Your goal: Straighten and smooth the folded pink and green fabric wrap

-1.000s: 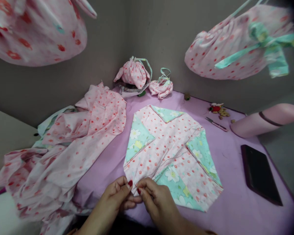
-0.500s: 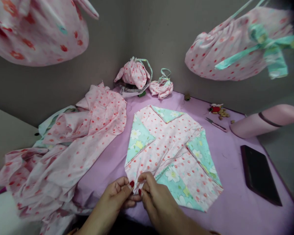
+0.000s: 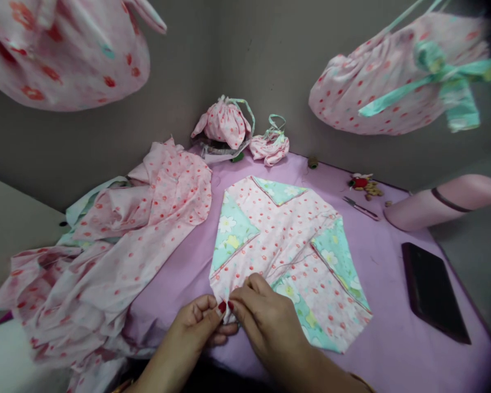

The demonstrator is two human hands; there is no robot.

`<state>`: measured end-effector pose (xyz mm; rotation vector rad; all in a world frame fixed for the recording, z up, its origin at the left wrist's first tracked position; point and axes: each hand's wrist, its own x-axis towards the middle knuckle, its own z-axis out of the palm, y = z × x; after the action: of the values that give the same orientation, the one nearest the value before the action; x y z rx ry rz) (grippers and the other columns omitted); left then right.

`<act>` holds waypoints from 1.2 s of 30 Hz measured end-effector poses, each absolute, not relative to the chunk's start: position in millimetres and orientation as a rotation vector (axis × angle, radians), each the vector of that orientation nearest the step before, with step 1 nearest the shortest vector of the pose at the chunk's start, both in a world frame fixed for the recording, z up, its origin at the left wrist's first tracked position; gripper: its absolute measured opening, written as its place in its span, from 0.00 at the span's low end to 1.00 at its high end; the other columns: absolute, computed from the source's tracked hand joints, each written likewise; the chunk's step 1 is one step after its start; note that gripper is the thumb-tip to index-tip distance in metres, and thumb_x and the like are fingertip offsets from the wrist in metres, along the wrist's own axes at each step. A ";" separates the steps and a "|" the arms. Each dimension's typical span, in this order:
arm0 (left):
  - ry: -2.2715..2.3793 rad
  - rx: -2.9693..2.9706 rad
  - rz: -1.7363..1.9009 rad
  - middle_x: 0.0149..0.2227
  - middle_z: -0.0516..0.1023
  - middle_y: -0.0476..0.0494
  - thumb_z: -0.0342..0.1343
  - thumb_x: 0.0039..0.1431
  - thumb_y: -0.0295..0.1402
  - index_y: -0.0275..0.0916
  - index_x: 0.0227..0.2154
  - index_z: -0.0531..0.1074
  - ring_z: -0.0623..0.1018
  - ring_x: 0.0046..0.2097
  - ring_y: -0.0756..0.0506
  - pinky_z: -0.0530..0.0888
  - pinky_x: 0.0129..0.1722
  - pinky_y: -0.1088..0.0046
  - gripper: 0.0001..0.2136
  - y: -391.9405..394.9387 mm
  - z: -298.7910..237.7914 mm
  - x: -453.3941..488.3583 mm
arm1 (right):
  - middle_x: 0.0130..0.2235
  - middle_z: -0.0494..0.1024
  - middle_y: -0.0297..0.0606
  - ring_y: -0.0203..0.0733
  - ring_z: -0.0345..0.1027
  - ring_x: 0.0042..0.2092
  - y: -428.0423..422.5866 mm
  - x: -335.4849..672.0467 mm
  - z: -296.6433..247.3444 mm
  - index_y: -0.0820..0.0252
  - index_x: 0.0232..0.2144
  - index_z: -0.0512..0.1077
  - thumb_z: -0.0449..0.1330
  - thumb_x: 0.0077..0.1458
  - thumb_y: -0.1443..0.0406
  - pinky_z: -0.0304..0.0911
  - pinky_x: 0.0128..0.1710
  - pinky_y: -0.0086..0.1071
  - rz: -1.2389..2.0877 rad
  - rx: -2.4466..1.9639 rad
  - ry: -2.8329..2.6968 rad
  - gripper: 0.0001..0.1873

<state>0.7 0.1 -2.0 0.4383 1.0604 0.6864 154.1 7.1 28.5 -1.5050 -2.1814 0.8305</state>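
Observation:
A folded patchwork cloth [image 3: 286, 245], pink with red dots and mint floral corners, lies flat on the purple table cover [image 3: 384, 262]. My left hand [image 3: 196, 325] and my right hand [image 3: 262, 322] meet at its near left corner, thumbs and forefingers pinching the fabric edge between them. My right hand lies over the cloth's near mint corner. Whether a needle or thread is in my fingers cannot be told.
A heap of pink dotted fabric [image 3: 118, 245] lies to the left. Two drawstring pouches [image 3: 239, 134] sit at the back corner. Small scissors [image 3: 362, 208], a red trinket [image 3: 362, 183], a pink cylinder [image 3: 445, 204] and a black phone [image 3: 433, 292] are on the right. Two pouches [image 3: 396, 76] hang overhead.
My right hand has crept forward over the cloth's near corner, and the pinched edge has lifted slightly. My left hand has barely moved.

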 end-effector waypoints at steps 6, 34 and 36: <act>1.060 0.415 0.694 0.23 0.73 0.54 0.68 0.36 0.44 0.38 0.24 0.67 0.76 0.25 0.52 0.67 0.23 0.82 0.19 2.5 0.2 2.6 | 0.30 0.71 0.35 0.35 0.64 0.29 21.1 146.8 31.6 0.59 0.30 0.71 0.54 0.53 0.68 0.55 0.29 0.27 1.034 -1.541 -2.079 0.05; 1.146 0.515 0.620 0.26 0.77 0.49 0.63 0.39 0.51 0.40 0.31 0.65 0.80 0.29 0.46 0.68 0.21 0.83 0.23 0.3 -5.8 1.5 | 0.17 0.66 0.26 0.24 0.62 0.18 129.2 249.7 55.9 0.61 0.22 0.64 0.54 0.54 0.74 0.61 0.22 0.17 1.220 -1.226 -0.392 0.10; 1.146 0.530 0.616 0.27 0.77 0.49 0.62 0.41 0.51 0.40 0.31 0.65 0.80 0.28 0.47 0.68 0.21 0.84 0.22 0.4 -6.3 1.4 | 0.17 0.68 0.26 0.24 0.67 0.22 142.8 278.3 63.7 0.60 0.20 0.65 0.49 0.58 0.72 0.63 0.29 0.21 1.145 -1.206 -0.400 0.15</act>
<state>1.4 0.4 -6.3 0.5303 1.1463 0.6155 278.3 142.8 63.7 -1.2061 -0.3997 1.1454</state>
